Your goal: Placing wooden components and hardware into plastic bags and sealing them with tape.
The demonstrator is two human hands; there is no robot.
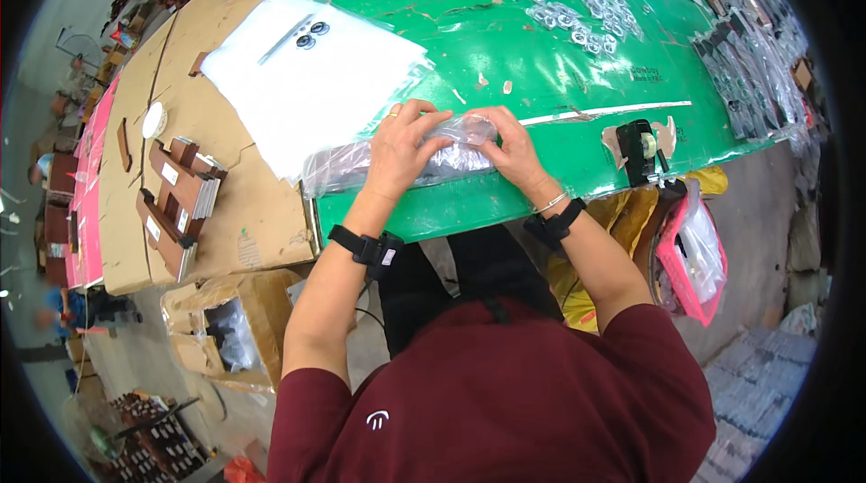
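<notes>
A long clear plastic bag (343,167) with something shiny inside lies along the near edge of the green tabletop (505,203). My left hand (406,142) is closed on its upper edge, with thumb and fingers pinching the film. Close beside it, my right hand (512,151) pinches the bunched end of the same bag (467,128). What exactly the bag contains is hard to make out through the film. Behind my left hand is a stack of whitish translucent sheets or bags (316,95), carrying two dark round rings (311,35) and a thin strip.
A black tape dispenser (642,151) sits near the table's right edge. Several small bagged round parts (586,18) lie farther back. Brown profile pieces (180,199) rest on cardboard at left. An open carton (225,330) and a pink container (690,253) stand below.
</notes>
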